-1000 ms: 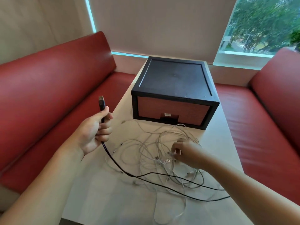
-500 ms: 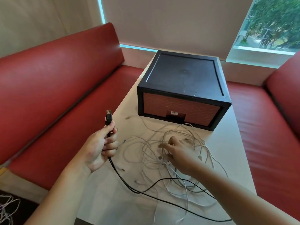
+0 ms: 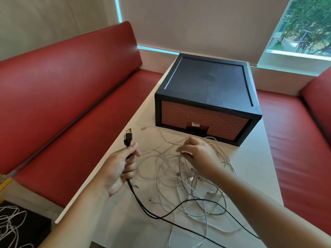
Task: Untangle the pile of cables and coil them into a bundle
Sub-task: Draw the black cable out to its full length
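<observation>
2 hands are at work on the cables. Our left hand (image 3: pixel 118 169) is closed in a fist around the black cable (image 3: pixel 143 208) just below its plug (image 3: pixel 128 139), which sticks up above the thumb. The rest of that cable drops from the fist and runs across the desk (image 3: pixel 250 176) on the near side of both hands, crossing the pale strands. Our right hand (image 3: pixel 198 153) lies on top of the white tangle (image 3: pixel 170 178) with its fingers bent down into the loops; we cannot tell whether it has pinched a strand. The tangle spreads under that hand and toward us, with small connectors loose among it. Just beyond the right hand stands a black box (image 3: pixel 207 97).

We judge these cables light, limp and slightly springy. Tugging a loop mid-length would likely tighten the crossings, so the better hold is close to a connector, feeding that end back through. The black one looks thicker and stiffer, and should coil in wider turns.
</observation>
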### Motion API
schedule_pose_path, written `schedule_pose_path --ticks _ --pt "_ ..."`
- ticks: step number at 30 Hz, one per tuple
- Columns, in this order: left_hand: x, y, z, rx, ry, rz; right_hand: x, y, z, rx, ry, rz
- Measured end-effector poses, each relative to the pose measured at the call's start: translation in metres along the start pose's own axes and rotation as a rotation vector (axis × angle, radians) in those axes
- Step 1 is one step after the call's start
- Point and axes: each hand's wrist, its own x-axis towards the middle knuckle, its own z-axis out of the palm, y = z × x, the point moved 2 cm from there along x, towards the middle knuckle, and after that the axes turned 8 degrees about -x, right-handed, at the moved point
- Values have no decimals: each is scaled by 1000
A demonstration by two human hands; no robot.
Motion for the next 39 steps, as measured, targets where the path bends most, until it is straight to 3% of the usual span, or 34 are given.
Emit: schedule_pose_path --ticks 6,11,16,24,30,32,36,39 --pt "1 -23 20 70 -32 -8 8 -7 -29 338 50 192" --pt "3 -28 37 142 -50 40 14 -16 -42 773 56 275" --pt "11 -24 47 274 -54 184 17 -24 -51 913 66 315" --pt "14 -40 55 496 -58 168 19 -27 -66 1144 177 336" --pt "12 -39 54 391 -47 127 -2 -17 -51 977 92 364" --pt "13 -40 53 366 -50 117 -14 -13 -36 793 -23 353" --pt "10 -40 57 289 -93 99 -23 -12 -7 270 -314 164" --pt "8 -36 56 275 -107 110 -27 -3 2 0 -419 120"
